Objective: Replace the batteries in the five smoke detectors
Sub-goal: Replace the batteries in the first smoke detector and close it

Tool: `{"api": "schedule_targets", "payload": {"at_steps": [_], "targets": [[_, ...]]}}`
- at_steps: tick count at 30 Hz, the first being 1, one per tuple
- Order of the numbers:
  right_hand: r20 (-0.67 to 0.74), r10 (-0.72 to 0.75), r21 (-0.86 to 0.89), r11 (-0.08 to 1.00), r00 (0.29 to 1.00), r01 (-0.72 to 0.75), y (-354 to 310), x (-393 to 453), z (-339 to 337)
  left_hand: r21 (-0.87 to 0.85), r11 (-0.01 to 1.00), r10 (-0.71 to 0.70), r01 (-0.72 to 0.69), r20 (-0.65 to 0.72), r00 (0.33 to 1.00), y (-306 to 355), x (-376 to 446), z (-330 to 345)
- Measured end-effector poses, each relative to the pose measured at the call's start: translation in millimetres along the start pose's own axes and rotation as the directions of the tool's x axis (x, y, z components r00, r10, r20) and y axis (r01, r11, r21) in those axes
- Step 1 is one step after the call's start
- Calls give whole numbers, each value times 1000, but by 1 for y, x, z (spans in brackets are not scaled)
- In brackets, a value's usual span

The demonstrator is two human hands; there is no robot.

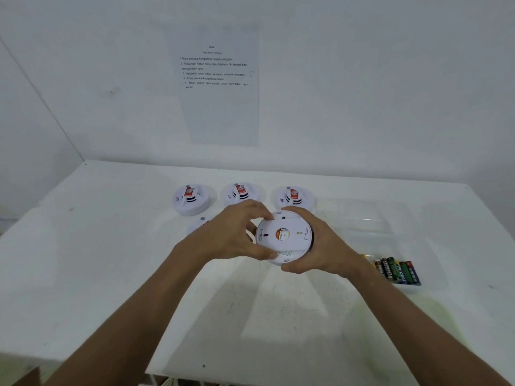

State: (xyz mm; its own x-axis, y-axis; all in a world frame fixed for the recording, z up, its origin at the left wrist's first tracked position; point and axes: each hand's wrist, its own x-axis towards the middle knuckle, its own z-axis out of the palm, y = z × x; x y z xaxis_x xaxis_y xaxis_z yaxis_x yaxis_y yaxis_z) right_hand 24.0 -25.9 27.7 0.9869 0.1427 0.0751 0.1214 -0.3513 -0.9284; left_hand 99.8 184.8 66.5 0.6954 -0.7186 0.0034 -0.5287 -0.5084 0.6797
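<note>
White plastic detector (282, 236) sits back-up at frame centre, gripped by my left hand (234, 236) and right hand (320, 246); its cover looks closed, four others (191, 199) wait behind, untouched I judge.

Even, cool, fairly bright light washes the white table (83, 260) and wall (362, 93), with little contrast. Soft, faint shadows of both arms fall on the table below them. The wide lens bends the table edges. Slightly soft overall; the sheet's (220, 93) print is blurred.
</note>
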Motion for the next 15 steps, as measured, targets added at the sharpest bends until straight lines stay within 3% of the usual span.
{"api": "schedule_targets", "payload": {"at_steps": [9,15], "targets": [[48,-3,-10,1000,999,3,3,-7,-20,266,963,44,-49,24,999,22,13,7],[-24,2,-22,1000,1000,-2,10,-17,-52,150,987,98,-65,-224,970,14,14,11]]}}
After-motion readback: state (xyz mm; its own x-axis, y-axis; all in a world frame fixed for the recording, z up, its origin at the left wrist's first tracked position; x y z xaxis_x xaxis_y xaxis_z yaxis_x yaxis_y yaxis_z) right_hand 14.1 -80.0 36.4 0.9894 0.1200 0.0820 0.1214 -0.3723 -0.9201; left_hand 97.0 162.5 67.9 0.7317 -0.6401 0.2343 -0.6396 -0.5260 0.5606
